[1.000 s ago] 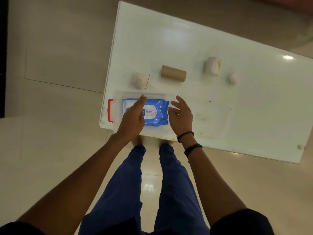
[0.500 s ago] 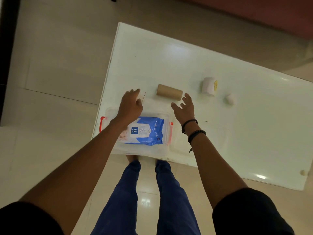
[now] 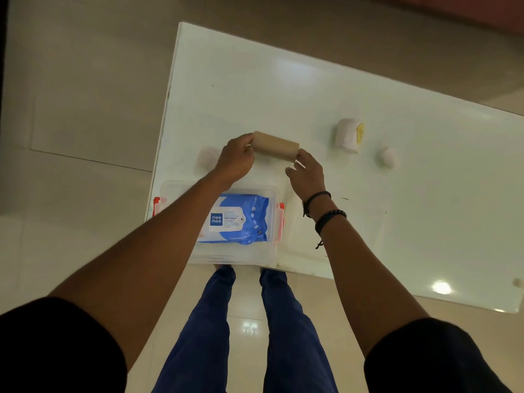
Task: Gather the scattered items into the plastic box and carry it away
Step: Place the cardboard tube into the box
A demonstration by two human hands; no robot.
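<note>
I'm gathering: left hand (image 3: 236, 159) grips the tube (image 3: 276, 146) at its 9 o'clock end, and right hand (image 3: 308, 173) touches the other end, thumb spread. Next I'd lift it toward 6 o'clock into the box (image 3: 170, 191).

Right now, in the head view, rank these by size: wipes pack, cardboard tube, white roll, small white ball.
1. wipes pack
2. cardboard tube and white roll: too alike to rank
3. small white ball, clearly smallest

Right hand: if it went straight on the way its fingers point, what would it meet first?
The cardboard tube: the right hand has fingertips at its end, apparently touching, though depth is unclear.
</note>
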